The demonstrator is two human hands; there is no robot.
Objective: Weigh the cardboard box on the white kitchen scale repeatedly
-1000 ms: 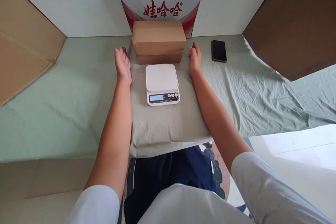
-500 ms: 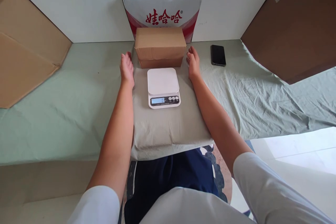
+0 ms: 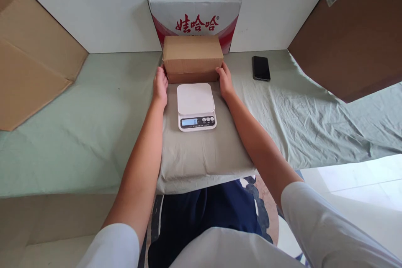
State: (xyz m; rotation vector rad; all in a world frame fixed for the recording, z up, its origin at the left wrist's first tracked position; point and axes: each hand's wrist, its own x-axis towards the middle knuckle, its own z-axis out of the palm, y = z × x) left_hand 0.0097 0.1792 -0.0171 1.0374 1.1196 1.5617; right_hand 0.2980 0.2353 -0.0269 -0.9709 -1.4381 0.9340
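A brown cardboard box (image 3: 193, 50) rests on the cloth-covered table, behind a white digital kitchen scale (image 3: 196, 99). My left hand (image 3: 161, 86) lies against the box's left side, its fingertips partly hidden behind the corner. On the other side my right hand (image 3: 225, 81) grips the lower right edge, with the thumb on the front face and the fingers along the side. The box is held between both hands. Nothing lies on the scale's platform, and its lit display appears to read 0.
A black phone (image 3: 261, 68) lies to the right of the box. Large cardboard panels stand at the left (image 3: 40, 58) and the right (image 3: 351, 37). Behind the box is a white-and-red carton (image 3: 196, 10) against white panels. Green cloth (image 3: 103, 134) covers the table.
Both hands have moved inward, from standing apart beside the cardboard box to touching its two sides. The box and the scale stay in about the same place.
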